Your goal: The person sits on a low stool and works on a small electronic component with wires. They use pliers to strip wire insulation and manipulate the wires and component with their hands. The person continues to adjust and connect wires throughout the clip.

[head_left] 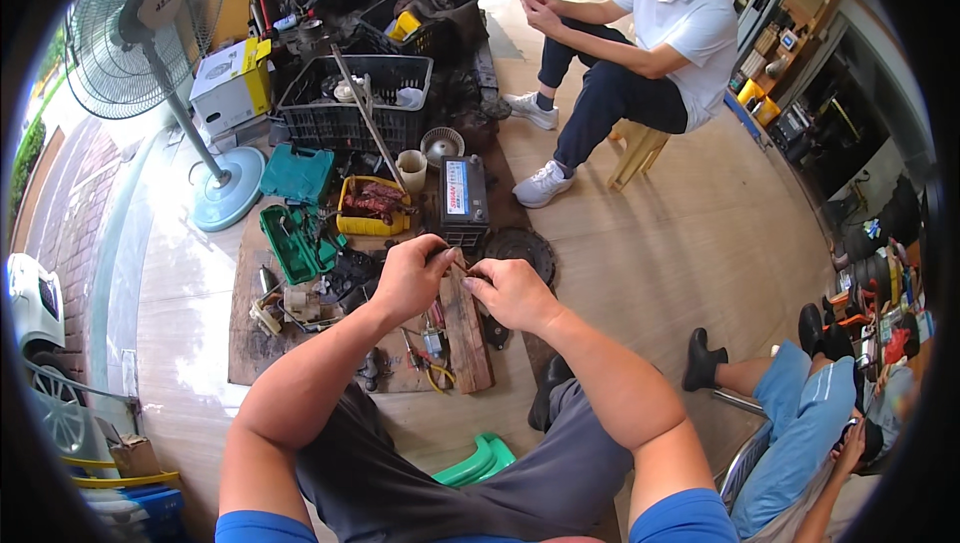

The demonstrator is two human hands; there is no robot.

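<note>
My left hand (410,278) and my right hand (510,293) meet at the middle, fingers pinched on a thin, dark, wire-like piece (462,265) too small to make out clearly. Beneath them lies a wooden plank (467,348) on a worn board (265,353). Beyond my fingers stands a dark car battery (462,193). Left of it are a yellow bin with reddish items (372,201) and an open green tool case (293,243). Yellow-handled pliers (437,375) and other small tools lie below my left hand.
A fan (228,188), boxed carton (225,88), black crates (355,103) and dark round plate (525,253) surround the work area. A person (660,73) sits on a wooden stool ahead. Another seated person's legs (800,413) are at lower right, beside cluttered shelving. Green plastic (480,458) shows between my legs.
</note>
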